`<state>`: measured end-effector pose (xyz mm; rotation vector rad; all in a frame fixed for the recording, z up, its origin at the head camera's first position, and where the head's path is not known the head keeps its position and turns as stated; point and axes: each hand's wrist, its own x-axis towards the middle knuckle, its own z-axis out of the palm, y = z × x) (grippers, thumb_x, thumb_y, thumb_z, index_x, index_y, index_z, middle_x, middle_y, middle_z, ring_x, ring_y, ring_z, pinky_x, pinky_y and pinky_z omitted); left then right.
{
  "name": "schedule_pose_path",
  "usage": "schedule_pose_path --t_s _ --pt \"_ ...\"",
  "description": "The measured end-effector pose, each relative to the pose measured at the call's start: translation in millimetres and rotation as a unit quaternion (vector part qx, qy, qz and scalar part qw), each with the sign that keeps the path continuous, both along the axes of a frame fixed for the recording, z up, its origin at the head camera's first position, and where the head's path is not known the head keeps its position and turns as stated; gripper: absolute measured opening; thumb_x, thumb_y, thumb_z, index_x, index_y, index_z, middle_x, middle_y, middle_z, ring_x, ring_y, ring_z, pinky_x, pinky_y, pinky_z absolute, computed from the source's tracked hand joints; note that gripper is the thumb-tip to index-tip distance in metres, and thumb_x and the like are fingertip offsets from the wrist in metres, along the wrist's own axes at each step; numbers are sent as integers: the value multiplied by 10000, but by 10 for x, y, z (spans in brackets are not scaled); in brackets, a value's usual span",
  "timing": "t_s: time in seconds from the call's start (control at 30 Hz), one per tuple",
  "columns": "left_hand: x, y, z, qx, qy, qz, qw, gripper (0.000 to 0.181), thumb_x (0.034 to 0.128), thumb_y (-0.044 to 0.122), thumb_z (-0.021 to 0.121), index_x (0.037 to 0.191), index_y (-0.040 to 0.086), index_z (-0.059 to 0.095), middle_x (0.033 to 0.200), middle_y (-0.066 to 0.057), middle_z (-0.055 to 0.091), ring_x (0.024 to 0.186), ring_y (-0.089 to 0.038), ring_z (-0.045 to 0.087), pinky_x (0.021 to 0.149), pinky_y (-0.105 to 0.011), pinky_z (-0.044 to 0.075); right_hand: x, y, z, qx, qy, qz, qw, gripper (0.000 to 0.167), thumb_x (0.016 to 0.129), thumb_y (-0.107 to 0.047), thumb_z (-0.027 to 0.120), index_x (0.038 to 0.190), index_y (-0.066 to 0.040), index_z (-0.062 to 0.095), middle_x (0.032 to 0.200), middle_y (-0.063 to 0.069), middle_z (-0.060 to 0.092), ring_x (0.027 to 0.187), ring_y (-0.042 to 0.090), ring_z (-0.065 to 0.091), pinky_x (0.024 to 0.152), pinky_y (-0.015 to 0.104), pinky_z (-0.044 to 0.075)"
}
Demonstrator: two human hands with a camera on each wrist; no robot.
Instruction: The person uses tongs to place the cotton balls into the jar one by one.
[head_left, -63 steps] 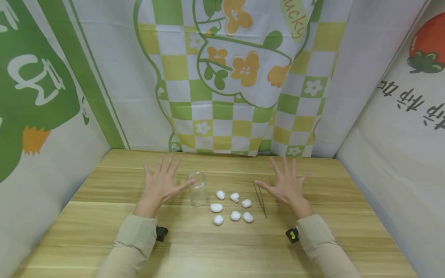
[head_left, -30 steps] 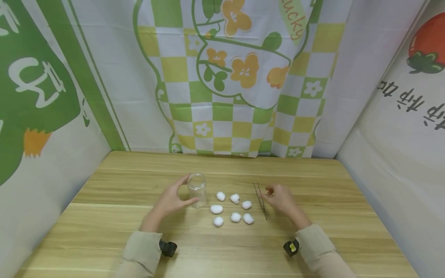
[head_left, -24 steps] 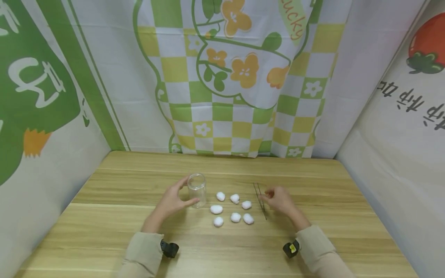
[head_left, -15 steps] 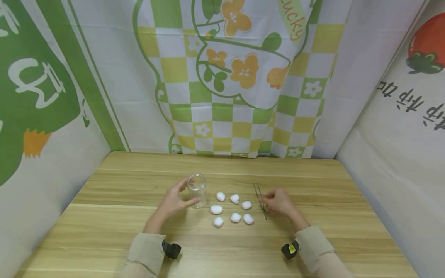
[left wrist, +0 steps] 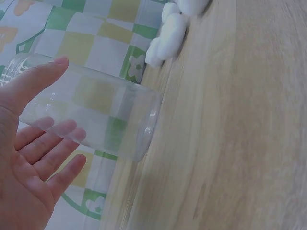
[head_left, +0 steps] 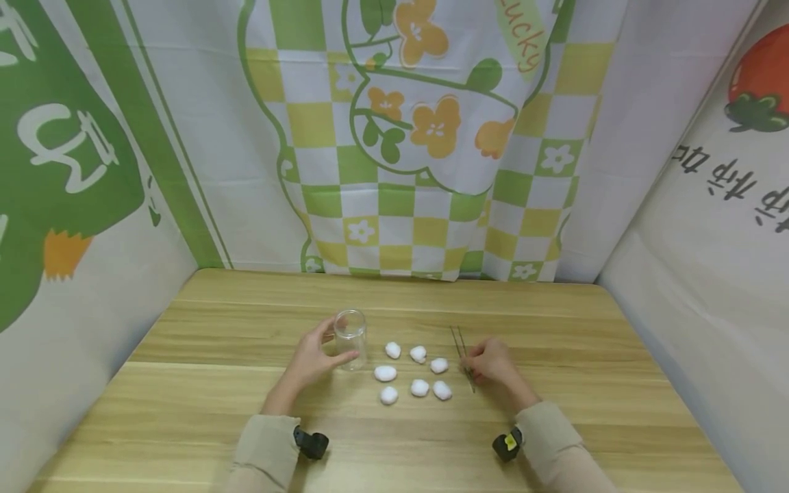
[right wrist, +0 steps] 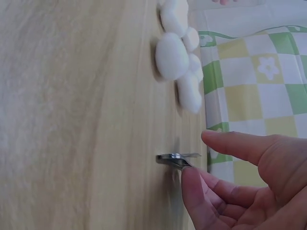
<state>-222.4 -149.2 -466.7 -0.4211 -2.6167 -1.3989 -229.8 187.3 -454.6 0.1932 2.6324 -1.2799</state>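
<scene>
My left hand (head_left: 310, 357) is round a clear glass jar (head_left: 351, 348) standing upright on the table. In the left wrist view, the thumb of the hand (left wrist: 24, 177) lies over the jar (left wrist: 96, 103), with fingers behind it. My right hand (head_left: 495, 363) is at dark metal tweezers (head_left: 461, 344) lying on the table, their tips pointing away. In the right wrist view, a finger of the hand (right wrist: 254, 177) touches the tweezers (right wrist: 171, 158), while the thumb stands apart from them. Several white cotton balls (head_left: 385, 373) lie between jar and tweezers.
The wooden table (head_left: 394, 445) ends at a checked green and yellow curtain (head_left: 394, 226) at the back. Printed white cloths hang on the left and right. A small black camera is on each wrist.
From spread wide above the table, my hands have come down, the left to the jar and the right to the tweezers. Lately the right hand has shifted slightly nearer along the tweezers.
</scene>
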Motion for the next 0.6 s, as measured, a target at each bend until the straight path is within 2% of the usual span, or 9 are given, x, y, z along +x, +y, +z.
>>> schedule_pose_path --t_s 0.2,0.6 --pt "3 37 1 79 -255 69 9996 734 775 236 801 1373 -5 450 1311 -232 590 1231 -406 567 1069 -521 468 -21 -41 -18 345 -48 -197 9992 177 767 -83 776 841 44 678 665 68 654 485 72 576 480 205 556" --pt "12 83 3 343 -435 120 9984 705 782 189 792 1371 -4 456 1328 -225 582 1249 -391 556 1098 -519 442 -40 -69 -60 681 114 -364 9969 172 730 -82 805 790 25 685 661 72 664 441 56 547 444 168 515"
